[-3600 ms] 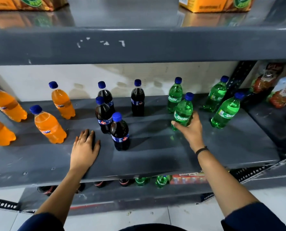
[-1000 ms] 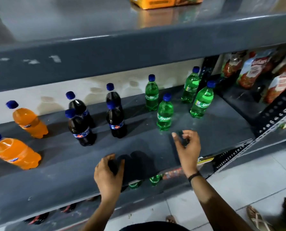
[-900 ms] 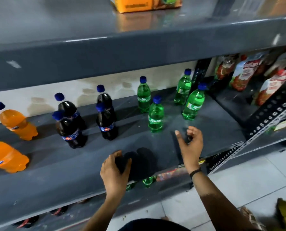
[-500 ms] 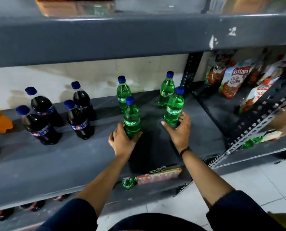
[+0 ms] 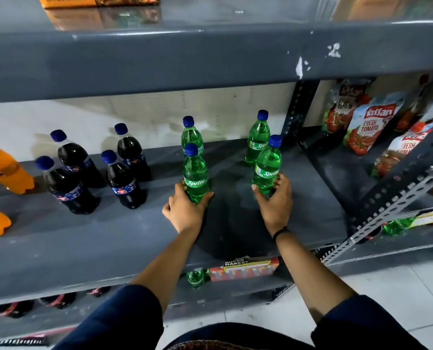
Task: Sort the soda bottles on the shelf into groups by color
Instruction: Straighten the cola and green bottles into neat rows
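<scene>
Several green Sprite bottles with blue caps stand on the right half of the grey shelf (image 5: 58, 248). My left hand (image 5: 185, 210) is wrapped around the base of the front left green bottle (image 5: 195, 173). My right hand (image 5: 275, 203) grips the base of the front right green bottle (image 5: 267, 165). Two more green bottles stand behind, one at back left (image 5: 191, 135) and one at back right (image 5: 258, 140). Several dark cola bottles (image 5: 122, 180) stand grouped to the left. Orange soda bottles (image 5: 7, 170) sit at the far left edge, partly cut off.
An upper shelf beam (image 5: 210, 56) overhangs close above the bottle caps. A perforated upright post (image 5: 296, 109) bounds the shelf on the right, with tomato sauce pouches (image 5: 372, 122) beyond it. More bottles lie on the lower shelf (image 5: 195, 277), behind a red price strip (image 5: 243, 269).
Both hands came off the shelf's front and moved back onto the two front green bottles, closing around their bases. The view swung right, pushing the orange bottles to the left edge.
</scene>
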A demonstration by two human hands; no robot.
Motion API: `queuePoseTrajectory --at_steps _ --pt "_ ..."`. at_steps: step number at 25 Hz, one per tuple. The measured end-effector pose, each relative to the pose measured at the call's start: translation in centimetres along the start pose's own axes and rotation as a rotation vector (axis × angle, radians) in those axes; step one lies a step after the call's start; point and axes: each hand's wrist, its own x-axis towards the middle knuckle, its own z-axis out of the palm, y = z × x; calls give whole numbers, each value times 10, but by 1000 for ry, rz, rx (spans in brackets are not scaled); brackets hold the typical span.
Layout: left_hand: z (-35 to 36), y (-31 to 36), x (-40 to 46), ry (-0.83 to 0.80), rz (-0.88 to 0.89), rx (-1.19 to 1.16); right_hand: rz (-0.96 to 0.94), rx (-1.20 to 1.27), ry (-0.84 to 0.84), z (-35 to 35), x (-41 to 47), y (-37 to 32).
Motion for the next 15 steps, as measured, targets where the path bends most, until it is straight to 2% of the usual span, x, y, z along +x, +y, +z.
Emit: queuePoseTrajectory --at_steps 15 --pt "-3 -4 -2 -26 72 23 37 -2 -29 -3 -1 -2"
